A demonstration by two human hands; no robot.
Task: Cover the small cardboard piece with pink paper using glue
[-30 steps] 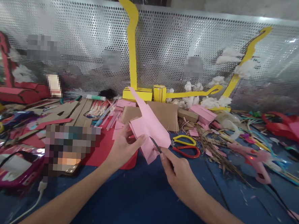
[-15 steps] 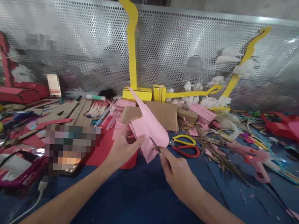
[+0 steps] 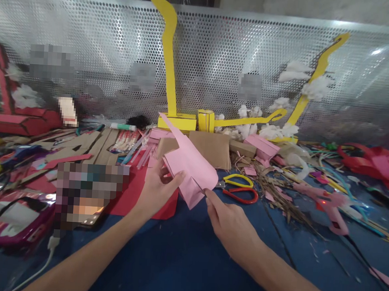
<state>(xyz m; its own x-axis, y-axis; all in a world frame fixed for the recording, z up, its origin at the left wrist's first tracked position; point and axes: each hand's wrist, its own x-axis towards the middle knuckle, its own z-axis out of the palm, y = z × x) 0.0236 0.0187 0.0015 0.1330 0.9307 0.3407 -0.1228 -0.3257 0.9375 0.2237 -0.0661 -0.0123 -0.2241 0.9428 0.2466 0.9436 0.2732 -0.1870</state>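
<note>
A folded sheet of pink paper [image 3: 194,156] with a long pointed tail is held up over the blue table. My left hand [image 3: 159,185] is closed on its left side, thumb on the front face and fingers behind. At the lower right of the paper, my right hand [image 3: 225,213] pinches a thin dark strip [image 3: 201,190] that lies against a crease; whether it is a blade or a plain strip I cannot tell. Just beyond the right hand lie scissors [image 3: 240,188] with yellow and red handles. A red sheet [image 3: 128,194] lies beneath the left hand.
A pink glue gun [image 3: 329,204] with a glowing light lies at right, near dry twigs [image 3: 280,194]. Yellow paper shapes [image 3: 178,121] stand against a perforated metal panel [image 3: 213,50]. Cardboard strips [image 3: 98,146], a phone on a cable [image 3: 51,246] and red paper [image 3: 374,167] surround the workspace.
The dark strip in my right hand shows narrower and shorter against the pink paper. The paper has turned slightly, its tail tip shifting left. The whole view has shifted a little.
</note>
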